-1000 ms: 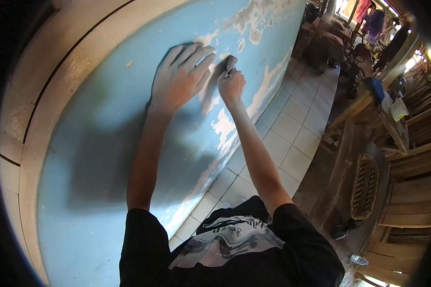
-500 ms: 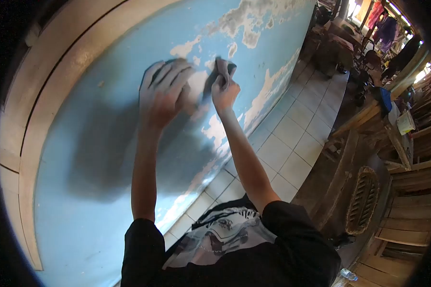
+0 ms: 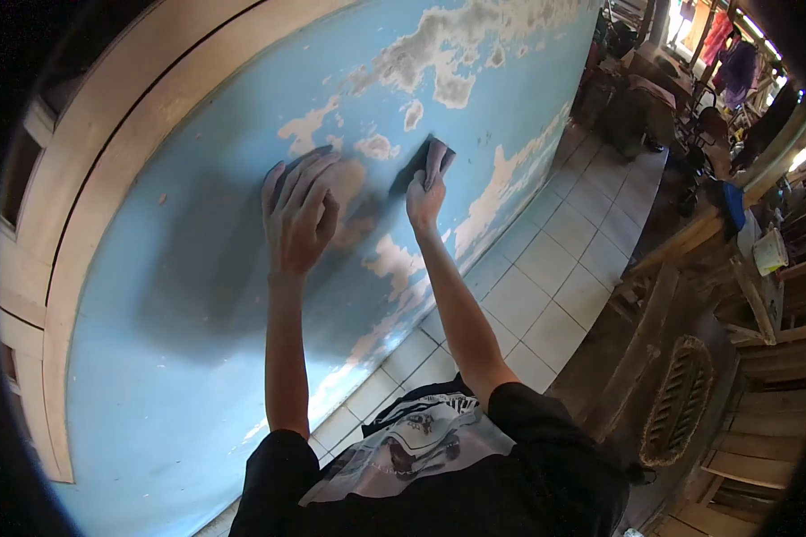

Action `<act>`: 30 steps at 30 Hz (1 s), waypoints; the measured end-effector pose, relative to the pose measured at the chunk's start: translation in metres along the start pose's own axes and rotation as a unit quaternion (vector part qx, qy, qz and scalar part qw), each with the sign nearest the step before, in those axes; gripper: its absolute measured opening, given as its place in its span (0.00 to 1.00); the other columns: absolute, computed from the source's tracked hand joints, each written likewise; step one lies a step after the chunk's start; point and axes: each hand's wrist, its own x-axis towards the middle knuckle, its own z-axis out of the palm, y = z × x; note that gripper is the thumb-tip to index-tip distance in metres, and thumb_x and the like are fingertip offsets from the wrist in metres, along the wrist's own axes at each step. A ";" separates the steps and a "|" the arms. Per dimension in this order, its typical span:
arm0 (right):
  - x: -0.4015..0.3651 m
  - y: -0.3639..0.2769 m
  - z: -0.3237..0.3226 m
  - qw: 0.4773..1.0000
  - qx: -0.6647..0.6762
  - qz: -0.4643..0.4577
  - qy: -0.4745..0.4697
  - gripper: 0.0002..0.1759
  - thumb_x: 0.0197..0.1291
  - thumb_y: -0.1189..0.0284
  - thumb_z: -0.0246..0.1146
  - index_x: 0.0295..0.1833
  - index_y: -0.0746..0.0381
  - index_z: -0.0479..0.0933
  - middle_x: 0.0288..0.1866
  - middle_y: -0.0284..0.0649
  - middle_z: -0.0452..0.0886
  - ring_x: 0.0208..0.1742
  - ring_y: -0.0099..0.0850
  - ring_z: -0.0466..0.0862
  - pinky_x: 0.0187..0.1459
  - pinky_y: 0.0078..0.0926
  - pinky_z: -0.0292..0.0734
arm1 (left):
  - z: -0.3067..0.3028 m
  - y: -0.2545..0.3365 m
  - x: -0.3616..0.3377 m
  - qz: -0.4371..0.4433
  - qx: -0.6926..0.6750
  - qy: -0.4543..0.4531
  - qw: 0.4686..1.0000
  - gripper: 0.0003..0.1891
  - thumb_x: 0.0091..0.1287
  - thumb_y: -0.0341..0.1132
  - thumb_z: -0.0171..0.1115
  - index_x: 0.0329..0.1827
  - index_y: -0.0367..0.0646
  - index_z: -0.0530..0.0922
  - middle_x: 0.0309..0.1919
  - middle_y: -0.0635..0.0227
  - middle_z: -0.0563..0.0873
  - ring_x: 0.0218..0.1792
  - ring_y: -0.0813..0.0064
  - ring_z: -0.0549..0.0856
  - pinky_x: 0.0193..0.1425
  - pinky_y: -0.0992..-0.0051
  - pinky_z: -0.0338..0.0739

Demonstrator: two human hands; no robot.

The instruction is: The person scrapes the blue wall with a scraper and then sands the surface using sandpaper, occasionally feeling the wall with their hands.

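Note:
A light blue wall (image 3: 215, 170) with peeling paint fills most of the left and middle of the view. My left hand (image 3: 300, 215) lies against it with bent fingers, pressing a dark grey piece of sandpaper (image 3: 288, 182) whose edge shows beside the fingers; the rest is hidden under the hand. To the right, my right hand (image 3: 425, 199) pinches a folded dark grey piece of sandpaper (image 3: 437, 163) between thumb and fingers, close to the wall. A pale bare patch (image 3: 349, 183) lies between the hands, with other flaked patches (image 3: 457, 89) above.
A cream wooden frame (image 3: 85, 233) borders the wall on the left. White floor tiles (image 3: 546, 259) run along the wall's foot. On the right are a wooden bench (image 3: 631, 345), a woven oval piece (image 3: 676, 403), a white tub (image 3: 769, 252) and hanging clothes (image 3: 739, 72).
My left hand has shifted a little down the wall. My right hand has moved slightly right and down with its folded sandpaper. The whole view has turned slightly.

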 end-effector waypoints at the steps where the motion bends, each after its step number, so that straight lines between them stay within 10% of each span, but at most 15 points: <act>1: 0.000 0.016 0.017 0.984 0.027 -0.138 0.111 0.10 0.59 0.76 0.55 0.40 0.74 0.73 0.21 0.48 0.77 0.23 0.38 0.78 0.27 0.41 0.70 | 0.004 0.001 -0.001 -0.004 0.009 -0.001 1.000 0.18 0.58 0.25 0.56 0.51 0.49 0.79 0.55 0.75 0.82 0.59 0.74 0.78 0.69 0.61 0.61; 2: -0.001 0.042 0.025 0.990 0.015 -0.137 -0.012 0.32 0.58 0.79 0.50 0.70 0.71 0.58 0.71 0.61 0.60 0.75 0.52 0.56 0.72 0.39 0.53 | 0.011 0.001 0.002 -0.008 0.018 0.004 1.000 0.18 0.58 0.25 0.55 0.52 0.50 0.79 0.56 0.76 0.82 0.60 0.74 0.78 0.71 0.61 0.59; 3: -0.018 0.004 0.017 0.964 0.023 -0.264 -0.016 0.36 0.62 0.77 0.49 0.75 0.69 0.47 0.78 0.55 0.46 0.80 0.50 0.36 0.76 0.39 0.34 | 0.019 0.002 0.004 -0.011 0.022 0.007 1.000 0.18 0.58 0.25 0.55 0.52 0.50 0.79 0.56 0.76 0.82 0.60 0.74 0.78 0.71 0.61 0.59; 4: -0.032 -0.011 0.012 0.954 0.037 -0.282 -0.100 0.38 0.62 0.79 0.47 0.77 0.68 0.40 0.80 0.54 0.38 0.79 0.49 0.23 0.75 0.36 0.24 | 0.025 0.004 0.002 -0.023 0.012 0.021 0.999 0.18 0.58 0.24 0.55 0.51 0.51 0.79 0.57 0.75 0.81 0.61 0.74 0.78 0.72 0.61 0.58; 5: -0.049 -0.020 0.018 0.948 0.065 -0.303 -0.073 0.34 0.68 0.72 0.48 0.76 0.69 0.46 0.79 0.55 0.44 0.80 0.50 0.36 0.75 0.43 0.36 | 0.031 0.007 0.002 -0.033 0.001 0.037 0.999 0.18 0.58 0.24 0.55 0.51 0.51 0.79 0.57 0.75 0.81 0.61 0.74 0.77 0.73 0.60 0.57; 8: -0.032 -0.033 0.012 0.942 0.035 -0.323 -0.081 0.36 0.70 0.73 0.46 0.77 0.68 0.37 0.80 0.53 0.39 0.79 0.49 0.29 0.75 0.39 0.26 | 0.042 0.013 0.003 -0.036 0.008 0.056 0.998 0.18 0.59 0.25 0.55 0.51 0.53 0.79 0.59 0.74 0.80 0.62 0.73 0.77 0.74 0.59 0.56; 13: 0.031 -0.041 0.010 0.971 0.202 -0.115 -0.063 0.34 0.72 0.68 0.46 0.76 0.69 0.43 0.78 0.57 0.42 0.80 0.47 0.39 0.75 0.39 0.38 | 0.061 0.001 -0.009 -0.054 0.069 0.048 0.995 0.18 0.59 0.28 0.55 0.51 0.56 0.79 0.61 0.78 0.79 0.64 0.73 0.76 0.74 0.59 0.56; 18: -0.033 0.010 0.004 0.962 -0.012 -0.235 -0.140 0.36 0.72 0.62 0.45 0.75 0.71 0.42 0.78 0.60 0.40 0.79 0.52 0.39 0.75 0.43 0.38 | 0.079 -0.005 -0.017 -0.045 0.139 0.069 0.987 0.19 0.58 0.30 0.56 0.51 0.62 0.80 0.59 0.82 0.81 0.64 0.76 0.75 0.74 0.62 0.56; 24: 0.031 -0.030 0.006 0.976 0.147 -0.122 -0.100 0.35 0.71 0.63 0.45 0.75 0.72 0.43 0.77 0.62 0.42 0.78 0.56 0.39 0.75 0.48 0.38 | 0.080 -0.003 -0.017 -0.029 0.221 0.058 0.973 0.18 0.62 0.32 0.52 0.52 0.63 0.80 0.59 0.84 0.80 0.65 0.74 0.73 0.74 0.63 0.56; 30: -0.032 0.007 0.001 0.964 -0.058 -0.224 -0.132 0.35 0.71 0.64 0.46 0.75 0.72 0.44 0.77 0.62 0.43 0.78 0.56 0.39 0.75 0.46 0.38 | 0.080 -0.001 -0.016 -0.037 0.246 0.058 0.967 0.13 0.64 0.37 0.55 0.47 0.67 0.83 0.57 0.89 0.82 0.65 0.79 0.73 0.74 0.65 0.55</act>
